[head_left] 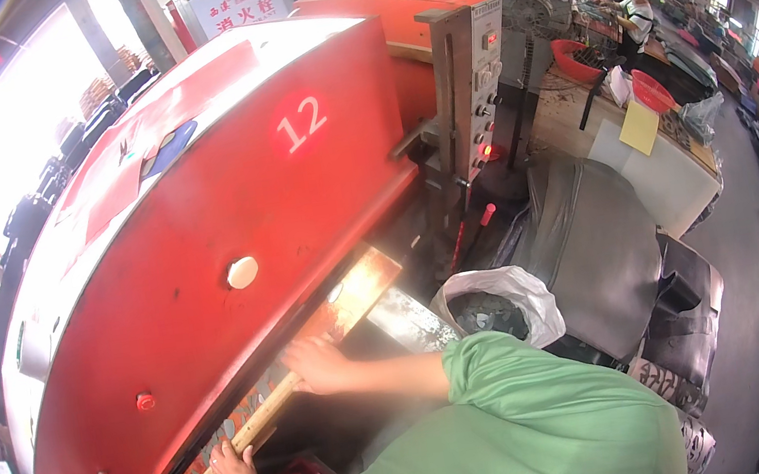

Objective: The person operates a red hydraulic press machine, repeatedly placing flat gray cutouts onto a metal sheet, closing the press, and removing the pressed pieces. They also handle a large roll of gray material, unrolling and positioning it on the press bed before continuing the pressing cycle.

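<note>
Head view: wooden board (298, 347) under both hands' grip, left hand (234, 467), right hand (318, 364).

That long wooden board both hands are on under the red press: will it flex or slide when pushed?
The wooden board looks thick and flat, so probably stiff. Left hand and right hand grip it apart, suggesting some weight. Lying flat, it likely slides rather than rolls.

left hand (234, 467) gripping, right hand (318, 365) pressing down
</note>
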Action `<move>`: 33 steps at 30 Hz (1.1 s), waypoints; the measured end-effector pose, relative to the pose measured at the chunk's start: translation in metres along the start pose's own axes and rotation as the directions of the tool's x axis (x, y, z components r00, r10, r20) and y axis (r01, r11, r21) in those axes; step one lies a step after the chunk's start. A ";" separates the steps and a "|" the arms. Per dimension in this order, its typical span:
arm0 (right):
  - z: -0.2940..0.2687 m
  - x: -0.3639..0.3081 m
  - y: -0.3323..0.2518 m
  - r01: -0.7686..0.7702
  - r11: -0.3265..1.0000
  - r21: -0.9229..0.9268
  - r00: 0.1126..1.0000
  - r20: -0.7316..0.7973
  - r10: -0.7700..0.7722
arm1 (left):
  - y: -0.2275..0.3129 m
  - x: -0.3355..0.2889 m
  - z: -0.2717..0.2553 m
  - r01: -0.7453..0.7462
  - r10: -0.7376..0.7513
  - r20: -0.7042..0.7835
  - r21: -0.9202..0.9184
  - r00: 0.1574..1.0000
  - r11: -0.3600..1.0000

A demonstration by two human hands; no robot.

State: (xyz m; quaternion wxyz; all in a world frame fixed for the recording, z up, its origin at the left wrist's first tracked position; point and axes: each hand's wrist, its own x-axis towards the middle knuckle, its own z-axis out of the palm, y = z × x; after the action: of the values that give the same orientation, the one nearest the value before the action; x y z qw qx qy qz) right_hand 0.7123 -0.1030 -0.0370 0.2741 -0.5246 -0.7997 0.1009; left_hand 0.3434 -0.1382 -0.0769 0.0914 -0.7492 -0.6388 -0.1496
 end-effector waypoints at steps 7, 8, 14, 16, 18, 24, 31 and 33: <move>0.006 -0.028 -0.010 0.048 0.996 -0.079 0.994 0.103 -0.039 | 0.007 -0.014 -0.019 0.079 -0.077 0.079 -0.018 0.994 0.997; 0.004 -0.026 -0.018 0.024 0.998 -0.066 0.996 0.092 -0.018 | 0.005 -0.016 -0.022 0.005 -0.005 0.009 -0.048 1.000 0.999; 0.004 -0.018 -0.071 -0.024 0.977 -0.211 0.994 0.098 0.045 | -0.039 -0.020 -0.046 -0.037 0.033 -0.035 -0.115 0.999 0.993; 0.003 -0.025 -0.088 0.027 0.987 -0.156 0.999 0.040 -0.021 | -0.053 -0.037 -0.060 -0.044 0.046 0.013 -0.157 0.999 0.987; 0.004 -0.042 -0.113 -0.014 0.992 -0.123 0.983 0.182 0.037 | -0.060 -0.073 -0.077 -0.040 0.047 0.040 -0.163 0.998 0.986; 0.034 -0.072 -0.220 -0.248 0.968 0.045 0.966 0.081 0.244 | -0.079 -0.189 -0.131 -0.132 0.164 0.075 -0.323 0.984 0.937; 0.160 0.075 -0.336 -0.335 0.938 0.090 0.940 0.105 0.325 | -0.182 -0.096 -0.123 -0.074 0.020 -0.132 -0.424 0.991 0.903; 0.178 0.081 -0.361 -0.386 0.922 -0.028 0.915 0.118 0.387 | -0.192 -0.091 -0.115 -0.063 -0.009 -0.213 -0.330 0.977 0.942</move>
State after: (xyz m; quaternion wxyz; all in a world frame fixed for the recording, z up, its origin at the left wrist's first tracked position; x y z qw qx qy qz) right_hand 0.3080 -0.1631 0.0044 0.1984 -0.6657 -0.6957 0.1830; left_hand 0.1292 -0.2280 -0.0103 0.0323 -0.7424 -0.5801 -0.3336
